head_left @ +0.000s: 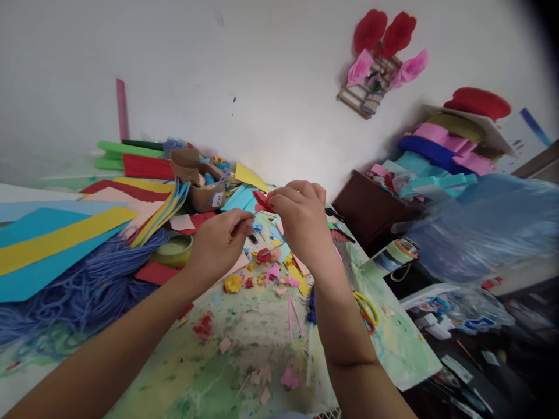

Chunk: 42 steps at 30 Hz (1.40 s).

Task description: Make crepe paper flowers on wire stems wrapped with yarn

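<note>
Both hands are raised over the middle of the table. My right hand [301, 218] has its fingers closed on a red paper piece [262, 201], which sticks out to the left of the fingertips. Just to the left, my left hand [225, 241] is pinched at the end of a thin, pale strand that runs toward the red paper. Under the hands lie a red round paper piece [264, 255], a yellow paper rosette [233, 284] and several pink scraps [273, 272].
Blue yarn [87, 285], coloured paper sheets [56, 233] and a tape roll [172, 250] lie at left. A cardboard box [205, 195] stands behind. A blue glue gun [311, 305] is beside my right forearm. A bottle [395, 256] is at right.
</note>
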Each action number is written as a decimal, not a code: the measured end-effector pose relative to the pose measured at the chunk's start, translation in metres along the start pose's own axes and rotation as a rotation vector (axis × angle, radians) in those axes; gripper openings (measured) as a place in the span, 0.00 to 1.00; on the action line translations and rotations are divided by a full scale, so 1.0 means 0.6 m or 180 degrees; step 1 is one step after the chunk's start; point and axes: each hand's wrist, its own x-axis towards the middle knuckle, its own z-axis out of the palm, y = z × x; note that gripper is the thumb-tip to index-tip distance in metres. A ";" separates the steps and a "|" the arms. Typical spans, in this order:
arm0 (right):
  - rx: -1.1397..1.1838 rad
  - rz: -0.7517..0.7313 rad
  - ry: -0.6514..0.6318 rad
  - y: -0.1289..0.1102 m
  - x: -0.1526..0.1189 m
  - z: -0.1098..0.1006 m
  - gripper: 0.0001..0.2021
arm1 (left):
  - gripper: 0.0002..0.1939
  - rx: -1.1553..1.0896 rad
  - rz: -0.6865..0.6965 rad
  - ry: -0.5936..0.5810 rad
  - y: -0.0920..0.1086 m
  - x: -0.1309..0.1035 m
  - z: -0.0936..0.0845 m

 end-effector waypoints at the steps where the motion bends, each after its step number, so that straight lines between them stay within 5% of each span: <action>1: -0.0001 0.0003 0.0001 -0.001 0.000 -0.001 0.11 | 0.12 -0.0026 -0.0002 0.0005 0.000 0.000 -0.001; 15: -0.0170 -0.0035 0.0244 -0.007 -0.001 0.023 0.08 | 0.08 -0.0864 -0.0362 0.0021 -0.011 0.003 0.006; 33: -0.0001 0.0041 0.0266 -0.018 -0.005 0.021 0.06 | 0.08 -0.0886 -0.0239 0.0149 -0.010 0.001 0.007; 42: 0.0190 0.0338 0.1023 -0.031 -0.034 0.009 0.21 | 0.11 -0.0724 0.0068 0.0545 -0.026 -0.006 0.007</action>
